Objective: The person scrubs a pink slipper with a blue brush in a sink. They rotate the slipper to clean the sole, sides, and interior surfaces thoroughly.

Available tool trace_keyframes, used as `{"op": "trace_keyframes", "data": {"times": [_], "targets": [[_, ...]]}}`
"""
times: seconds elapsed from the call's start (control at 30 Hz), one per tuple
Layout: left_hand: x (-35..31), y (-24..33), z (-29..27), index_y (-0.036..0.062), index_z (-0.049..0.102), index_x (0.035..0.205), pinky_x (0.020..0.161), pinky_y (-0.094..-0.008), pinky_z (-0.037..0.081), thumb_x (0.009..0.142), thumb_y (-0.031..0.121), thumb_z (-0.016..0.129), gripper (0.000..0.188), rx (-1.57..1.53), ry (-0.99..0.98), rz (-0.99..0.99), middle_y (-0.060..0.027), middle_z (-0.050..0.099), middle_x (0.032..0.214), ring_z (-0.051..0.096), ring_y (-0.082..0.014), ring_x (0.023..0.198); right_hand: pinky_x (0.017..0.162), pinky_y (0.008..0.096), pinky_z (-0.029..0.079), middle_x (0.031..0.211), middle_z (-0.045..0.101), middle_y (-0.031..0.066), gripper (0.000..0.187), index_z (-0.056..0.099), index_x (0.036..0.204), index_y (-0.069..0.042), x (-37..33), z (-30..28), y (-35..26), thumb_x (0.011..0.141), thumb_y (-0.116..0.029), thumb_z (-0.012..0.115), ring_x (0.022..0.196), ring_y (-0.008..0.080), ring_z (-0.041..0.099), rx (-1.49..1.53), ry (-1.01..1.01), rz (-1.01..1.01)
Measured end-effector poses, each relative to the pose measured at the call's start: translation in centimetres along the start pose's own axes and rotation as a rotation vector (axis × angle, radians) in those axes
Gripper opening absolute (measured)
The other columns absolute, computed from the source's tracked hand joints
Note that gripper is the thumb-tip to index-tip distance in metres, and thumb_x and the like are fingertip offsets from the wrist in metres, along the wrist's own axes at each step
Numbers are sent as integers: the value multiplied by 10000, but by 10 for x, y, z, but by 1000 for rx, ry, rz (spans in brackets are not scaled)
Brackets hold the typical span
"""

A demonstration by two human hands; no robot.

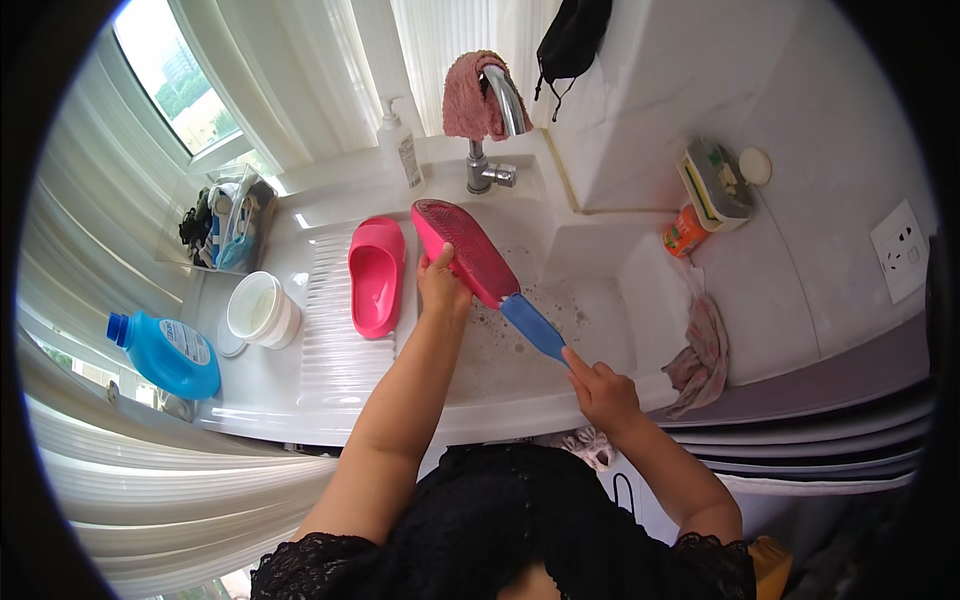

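A pink slipper point(462, 245) is tilted over the sink basin, its dark, worn sole facing up. My left hand point(442, 285) grips it by the side, fingers wrapped under it and thumb on the edge. In my right hand point(602, 392) is the handle of a blue brush point(534, 326), fingers closed around its end. The brush head lies against the lower end of the sole; its bristles are mostly hidden. The second pink slipper point(377, 280) rests upright on the ribbed washboard point(330, 345) left of the basin.
Suds dot the basin point(590, 300). Behind stands a faucet point(480, 172) draped with a pink cloth point(470, 95), beside a pump bottle point(400, 150). At left are a white tub point(264, 310), blue detergent bottle point(170, 355) and clear box point(230, 222). A rag point(700, 350) hangs over the right rim.
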State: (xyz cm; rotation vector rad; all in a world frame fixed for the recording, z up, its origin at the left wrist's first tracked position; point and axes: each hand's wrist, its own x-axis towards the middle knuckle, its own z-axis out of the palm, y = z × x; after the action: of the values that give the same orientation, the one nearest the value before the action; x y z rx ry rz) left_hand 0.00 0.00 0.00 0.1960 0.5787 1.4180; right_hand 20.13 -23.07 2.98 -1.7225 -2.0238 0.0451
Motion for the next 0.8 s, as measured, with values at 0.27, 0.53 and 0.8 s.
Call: {"op": "trace_keyframes", "data": {"times": [0.27,0.53,0.8], "targets": [[-3,-2,5,56,419,1222,929,-440,483,921,72,546,327,-13,3,-21,-127,560,1092,582,-267,995,411,364,435,590,457,44,465,556,1292,-205,13,-1,-5,835,-187,641,422,241,486,7,96,-57],[-12,-14,-3,87,416,1261,896,-449,505,957,105,484,312,42,191,-145,-83,557,1096,583,-254,980,408,351,437,591,454,34,441,589,1259,-211,31,-17,-15,823,-189,651,427,228,489,18,137,-173],[-12,-2,-20,42,449,1221,831,-415,534,977,127,437,259,5,198,-260,-118,582,1065,608,-247,897,399,365,426,609,467,35,464,575,1273,-229,18,-9,4,817,-197,655,420,232,481,28,91,-173]]}}
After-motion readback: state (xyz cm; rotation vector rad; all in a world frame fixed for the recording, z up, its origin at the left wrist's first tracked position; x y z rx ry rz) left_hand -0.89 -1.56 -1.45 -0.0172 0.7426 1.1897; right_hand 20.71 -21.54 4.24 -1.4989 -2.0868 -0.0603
